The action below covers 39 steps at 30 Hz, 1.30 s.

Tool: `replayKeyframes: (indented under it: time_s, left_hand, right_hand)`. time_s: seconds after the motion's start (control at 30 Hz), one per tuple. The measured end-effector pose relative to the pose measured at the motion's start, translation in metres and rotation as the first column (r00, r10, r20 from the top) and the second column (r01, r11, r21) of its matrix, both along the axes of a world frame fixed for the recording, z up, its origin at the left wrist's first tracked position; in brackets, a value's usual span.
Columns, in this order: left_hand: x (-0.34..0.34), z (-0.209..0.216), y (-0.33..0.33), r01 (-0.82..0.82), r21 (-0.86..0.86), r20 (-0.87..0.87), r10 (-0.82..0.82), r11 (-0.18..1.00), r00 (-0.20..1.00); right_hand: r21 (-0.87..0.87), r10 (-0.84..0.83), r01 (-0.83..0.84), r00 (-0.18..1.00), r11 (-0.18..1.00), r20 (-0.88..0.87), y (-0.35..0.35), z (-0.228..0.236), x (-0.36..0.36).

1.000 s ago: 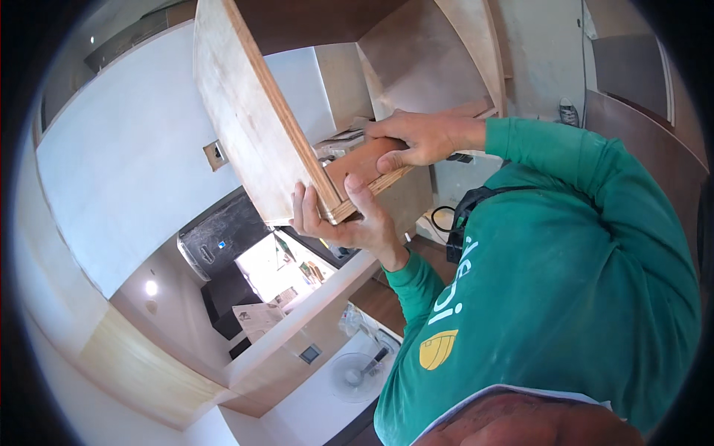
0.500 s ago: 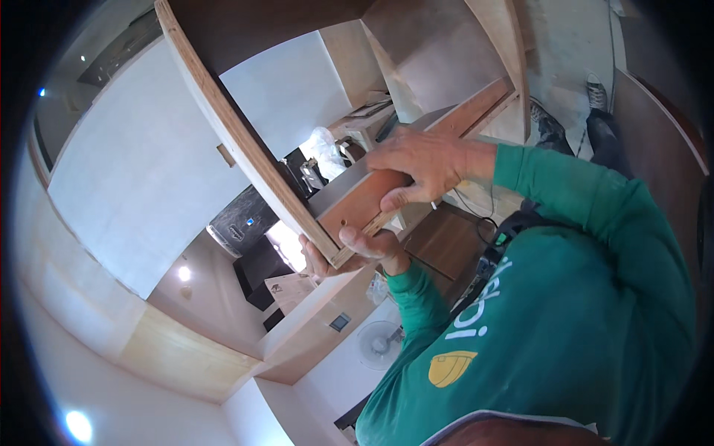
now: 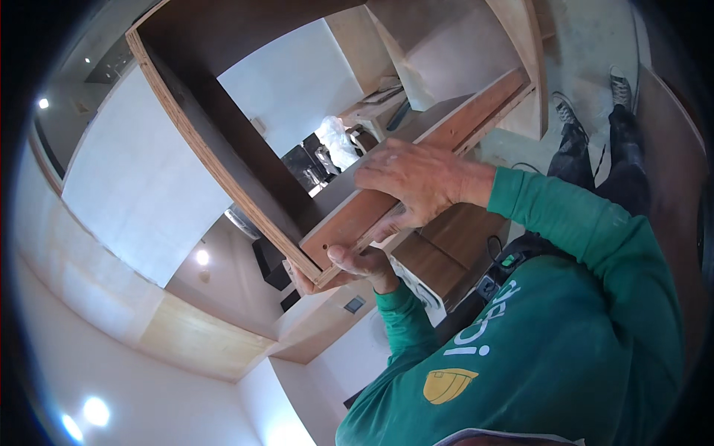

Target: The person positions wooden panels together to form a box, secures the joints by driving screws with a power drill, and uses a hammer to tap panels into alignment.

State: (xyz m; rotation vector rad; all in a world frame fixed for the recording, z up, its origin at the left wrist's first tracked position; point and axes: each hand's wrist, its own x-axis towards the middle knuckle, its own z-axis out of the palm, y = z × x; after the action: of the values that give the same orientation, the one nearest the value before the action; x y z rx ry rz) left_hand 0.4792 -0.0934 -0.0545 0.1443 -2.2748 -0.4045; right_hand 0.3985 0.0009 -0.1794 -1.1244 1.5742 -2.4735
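Observation:
A large open plywood cabinet frame (image 3: 197, 160), dark brown inside with pale layered edges, fills the upper middle. Along its near side runs a reddish-brown wooden rail (image 3: 476, 119) with a small hole close to the lower corner. My right hand (image 3: 420, 182) is closed over the middle of this rail, its fingers across the top and the thumb on the near edge. At the lower corner, my left hand (image 3: 364, 266) grips the cabinet frame, thumb on the rail's edge. Its other fingers are mostly hidden behind the corner.
Through the frame I see a clear plastic bag (image 3: 338, 141) among tools on a cluttered surface. Brown panelled cabinetry (image 3: 457, 238) stands below my right arm. Shoes (image 3: 565, 111) show on the dusty floor at upper right. A pale wall panel (image 3: 141, 171) lies left.
The frame's lower corner has shifted slightly left and down in view, and more of its inner side shows. Both hands keep their grips. The feet appear farther right.

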Motion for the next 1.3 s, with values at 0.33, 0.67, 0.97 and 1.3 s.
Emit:
replayKeyframes:
  time_s: [0.33, 0.67, 0.97, 1.3]
  left_hand:
    - [0.03, 0.0, -0.04, -0.027, 0.162, 0.13, 0.005, 0.986, 0.991]
    - [0.015, 0.003, -0.008, -0.027, -0.054, 0.077, 0.032, 0.998, 0.997]
    - [0.009, 0.004, 0.007, -0.015, -0.099, 0.074, 0.023, 0.995, 0.997]
    - [0.011, 0.011, -0.006, -0.028, -0.16, 0.05, 0.036, 0.987, 0.998]
  right_hand:
    - [-0.059, -0.148, 0.147, 0.989, 0.987, -0.011, -0.013, -0.005, 0.011]
    - [0.071, 0.045, -0.045, 0.999, 0.996, 0.004, 0.001, -0.007, 0.006]
    - [0.129, 0.04, -0.038, 0.999, 0.991, -0.013, 0.012, -0.003, 0.004]
    - [0.278, 0.116, -0.093, 0.991, 0.956, -0.069, 0.019, 0.006, -0.005]
